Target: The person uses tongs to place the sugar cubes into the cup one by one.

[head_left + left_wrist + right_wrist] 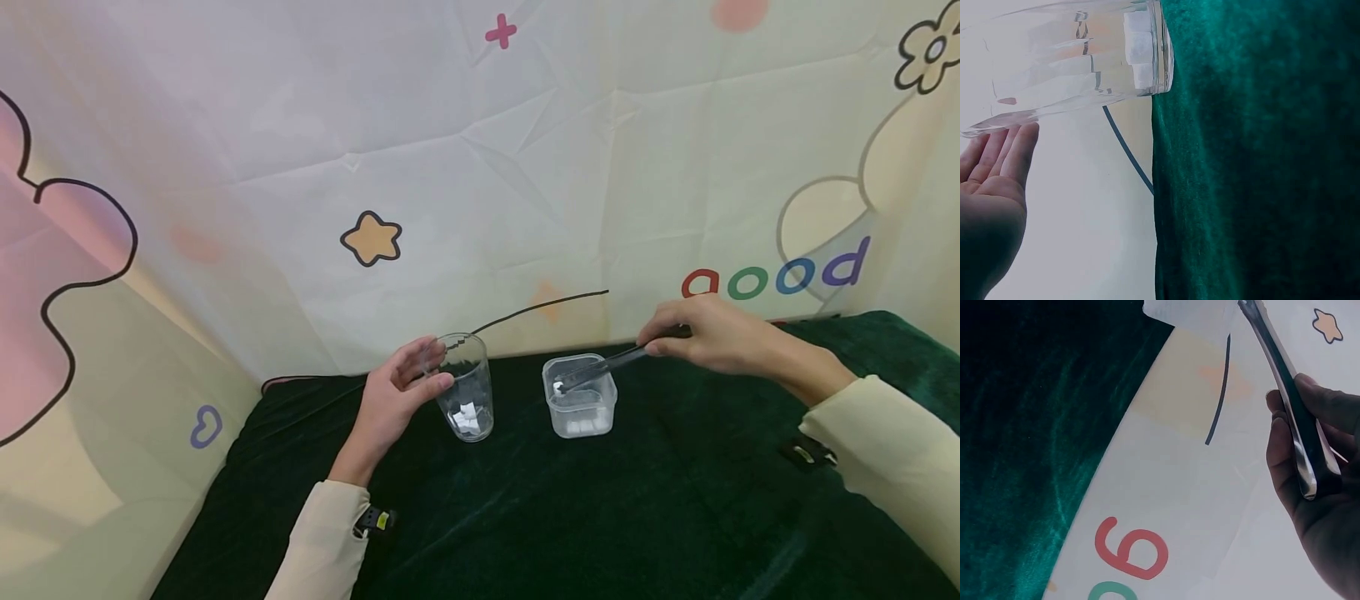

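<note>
Green and velvety, the surface (pixel 645 517) is shared by a clear tumbler (pixel 477 390) and a plastic container (pixel 579 408), set near each other but not touching. The tumbler, with several white cubes (pixel 468 418) gathered at its bottom, is lightly held near the rim by the left hand (pixel 388 400), thumb on the near side and fingers extended. Well apart from it, the tongs (pixel 624 360) are pinched by the right hand (pixel 708 335), and their tips are placed inside the container at a single white piece (pixel 558 387); whether it is firmly gripped cannot be told.

That piece could be dropped if the squeeze is slack or off-centre, or shot sideways if it is squeezed too hard between smooth tips. The container is steadied by neither hand, so it could be dragged or tipped if its rim is caught by the tongs. The tall, narrow tumbler could likewise be toppled if it is pushed high up, since little firmness is likely to be offered by the soft surface.
</note>
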`<action>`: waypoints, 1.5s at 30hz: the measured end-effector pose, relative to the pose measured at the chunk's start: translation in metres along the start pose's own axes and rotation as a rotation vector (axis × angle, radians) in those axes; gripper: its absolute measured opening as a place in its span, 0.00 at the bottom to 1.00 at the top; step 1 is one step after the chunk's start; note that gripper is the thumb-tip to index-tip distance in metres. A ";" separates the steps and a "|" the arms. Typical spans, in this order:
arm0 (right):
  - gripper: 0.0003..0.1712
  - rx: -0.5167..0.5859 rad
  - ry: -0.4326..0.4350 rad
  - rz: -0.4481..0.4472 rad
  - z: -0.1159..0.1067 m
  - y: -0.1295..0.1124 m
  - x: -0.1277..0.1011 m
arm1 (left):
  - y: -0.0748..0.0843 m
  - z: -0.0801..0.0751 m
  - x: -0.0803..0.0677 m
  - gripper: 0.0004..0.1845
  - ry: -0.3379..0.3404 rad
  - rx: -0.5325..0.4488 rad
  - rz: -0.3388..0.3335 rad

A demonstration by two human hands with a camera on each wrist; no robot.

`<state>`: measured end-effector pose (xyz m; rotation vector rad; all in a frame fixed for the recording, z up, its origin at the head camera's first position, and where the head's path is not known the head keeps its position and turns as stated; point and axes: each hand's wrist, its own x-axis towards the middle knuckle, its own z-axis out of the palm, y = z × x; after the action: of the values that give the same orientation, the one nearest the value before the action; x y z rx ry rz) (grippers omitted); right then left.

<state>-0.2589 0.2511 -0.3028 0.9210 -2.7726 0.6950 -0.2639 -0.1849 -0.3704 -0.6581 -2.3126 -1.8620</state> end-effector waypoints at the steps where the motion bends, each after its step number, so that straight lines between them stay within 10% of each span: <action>1: 0.09 0.006 0.010 0.002 0.000 0.000 -0.001 | 0.000 0.000 0.000 0.31 0.000 0.000 0.001; 45: 0.11 0.075 0.327 -0.078 0.006 -0.033 0.004 | -0.001 -0.002 0.001 0.34 0.003 0.019 -0.022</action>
<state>-0.2423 0.2225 -0.2942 0.8374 -2.4280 0.8563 -0.2652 -0.1864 -0.3705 -0.6297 -2.3417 -1.8464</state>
